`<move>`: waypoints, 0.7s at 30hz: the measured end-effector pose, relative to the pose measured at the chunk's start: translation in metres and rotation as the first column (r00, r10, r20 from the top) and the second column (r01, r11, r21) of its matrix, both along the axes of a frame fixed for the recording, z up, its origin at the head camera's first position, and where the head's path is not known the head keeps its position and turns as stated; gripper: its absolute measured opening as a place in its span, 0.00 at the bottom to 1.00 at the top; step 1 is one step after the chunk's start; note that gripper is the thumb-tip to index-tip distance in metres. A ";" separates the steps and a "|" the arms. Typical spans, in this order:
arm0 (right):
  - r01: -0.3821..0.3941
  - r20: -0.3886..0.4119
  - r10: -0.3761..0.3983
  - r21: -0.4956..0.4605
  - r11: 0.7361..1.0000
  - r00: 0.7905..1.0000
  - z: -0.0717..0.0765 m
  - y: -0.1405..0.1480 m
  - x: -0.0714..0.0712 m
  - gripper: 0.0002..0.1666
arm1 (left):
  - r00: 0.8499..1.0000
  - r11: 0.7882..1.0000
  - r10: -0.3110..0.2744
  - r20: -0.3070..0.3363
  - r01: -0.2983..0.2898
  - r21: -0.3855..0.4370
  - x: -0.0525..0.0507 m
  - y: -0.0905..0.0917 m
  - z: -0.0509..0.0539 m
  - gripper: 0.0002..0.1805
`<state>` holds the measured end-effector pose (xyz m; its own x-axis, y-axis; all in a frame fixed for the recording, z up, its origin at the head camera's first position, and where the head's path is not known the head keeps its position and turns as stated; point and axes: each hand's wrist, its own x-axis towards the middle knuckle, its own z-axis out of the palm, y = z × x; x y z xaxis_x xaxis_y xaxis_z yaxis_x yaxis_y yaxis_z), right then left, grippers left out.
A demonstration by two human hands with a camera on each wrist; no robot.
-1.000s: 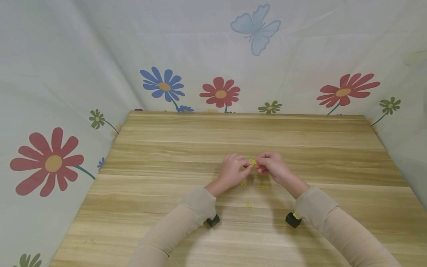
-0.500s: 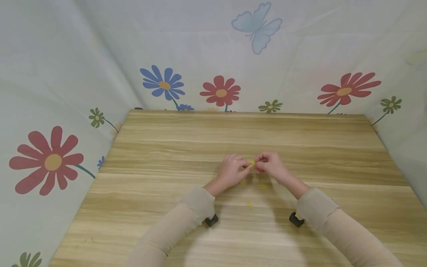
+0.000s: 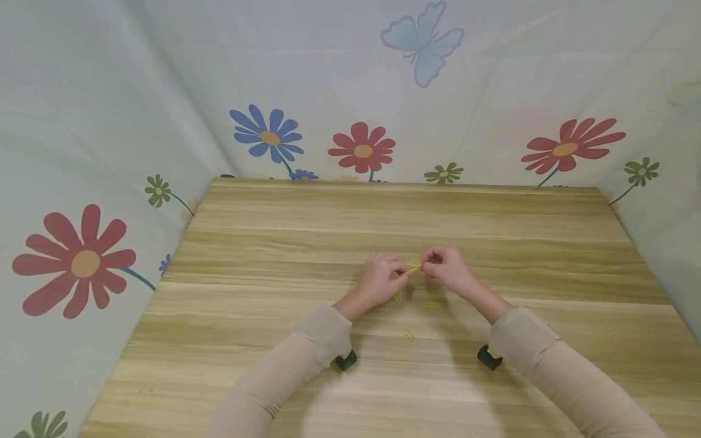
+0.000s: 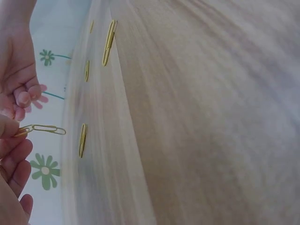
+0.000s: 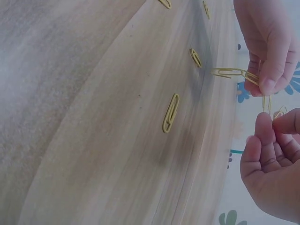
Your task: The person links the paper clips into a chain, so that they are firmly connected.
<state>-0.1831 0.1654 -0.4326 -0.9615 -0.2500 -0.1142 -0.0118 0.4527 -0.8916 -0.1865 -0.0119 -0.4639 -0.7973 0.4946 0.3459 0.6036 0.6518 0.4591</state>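
Note:
Yellow paper clips (image 3: 414,269) span the small gap between the two hands. My left hand (image 3: 380,280) pinches linked clips between thumb and forefinger; one paper clip (image 4: 49,129) hangs from that grip. My right hand (image 3: 449,272) pinches the other end, thumb against forefinger. In the right wrist view a paper clip (image 5: 266,103) stretches between both sets of fingertips, and part of another paper clip (image 5: 280,112) shows at the right fingers. The fingers hide how the clips join there.
Several loose yellow clips lie on the wooden table (image 3: 263,243), among them a paper clip (image 3: 408,334) nearest the body, a paper clip (image 3: 431,305) below the right hand and a paper clip (image 3: 398,298) by the left. A flowered curtain (image 3: 306,73) surrounds the table.
The hands stay almost in place, both pinching. My right hand has shifted slightly right, and the clip between the hands now shows as a straighter line.

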 end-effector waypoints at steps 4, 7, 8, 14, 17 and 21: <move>0.001 -0.009 -0.001 0.002 1.000 1.000 -0.001 0.001 -0.001 0.07 | 0.996 0.999 0.028 0.087 -0.030 0.020 -0.001 0.000 -0.001 0.09; 0.001 -0.030 0.000 0.011 1.000 1.000 -0.004 0.003 -0.001 0.07 | 0.991 0.998 0.051 0.126 -0.055 0.030 -0.001 0.000 -0.001 0.09; 0.000 -0.041 0.001 0.015 1.000 0.999 -0.005 0.003 -0.001 0.07 | 0.990 0.997 0.057 0.132 -0.063 0.038 -0.001 0.000 -0.001 0.09; 0.017 -0.054 -0.016 0.023 1.000 0.998 -0.007 0.004 0.001 0.08 | 0.989 0.994 0.073 0.127 -0.083 0.077 0.000 -0.001 0.000 0.09; 0.028 -0.046 -0.028 0.014 1.000 0.999 -0.006 0.004 0.002 0.09 | 0.990 0.993 0.071 0.121 -0.081 0.086 0.000 -0.002 0.001 0.09; 0.031 -0.039 -0.032 -0.013 0.999 0.999 -0.006 0.004 0.002 0.08 | 0.990 0.993 0.071 0.119 -0.082 0.086 -0.001 -0.002 0.001 0.09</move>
<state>-0.1812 0.1695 -0.4389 -0.9725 -0.2209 -0.0735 -0.0327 0.4421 -0.8964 -0.1870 -0.0137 -0.4633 -0.8689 0.4015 0.2895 0.4928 0.6469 0.5820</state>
